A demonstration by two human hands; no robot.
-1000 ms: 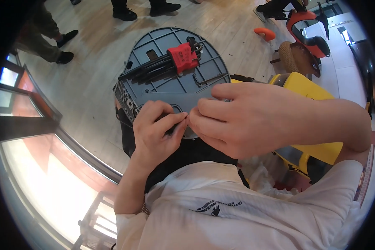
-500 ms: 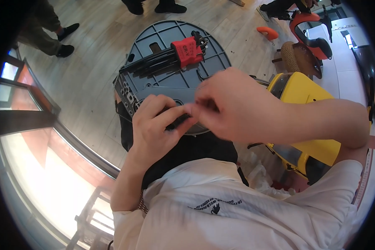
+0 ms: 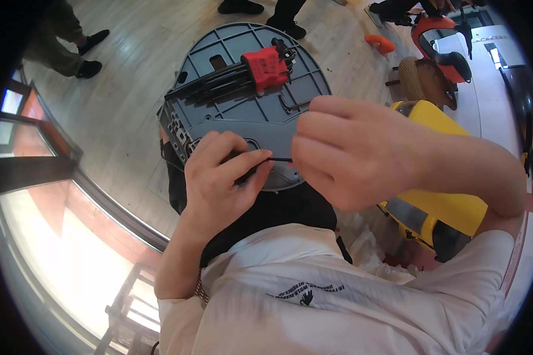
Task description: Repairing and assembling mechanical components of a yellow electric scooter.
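Note:
A thin black piece [image 3: 280, 159] stretches straight between my two hands; I cannot tell whether it is a cable or a rod. The thumb and forefinger of my left hand [image 3: 219, 177] pinch its left end, with the other fingers curled. My right hand [image 3: 355, 151] is closed round the other end, its fingertips mostly hidden behind the knuckles. Below both hands, a grey ribbed plastic panel [image 3: 231, 109] lies across my lap. On it rest a red holder [image 3: 267, 70] full of black hex keys and, nearer my right hand, one loose L-shaped hex key [image 3: 287, 106].
On the right stand a yellow case-like object [image 3: 444, 204], a woven stool [image 3: 414, 80] and a red-and-black scooter [image 3: 441, 50]. An orange piece [image 3: 379, 43] lies on the wooden floor [image 3: 136, 71]. People's feet show at the top; a lit glass-fronted counter [image 3: 71, 236] is at left.
My right hand has drawn away to the right from my left, and the black piece now shows between them. The panel has shifted slightly. A person's feet at the top have moved right.

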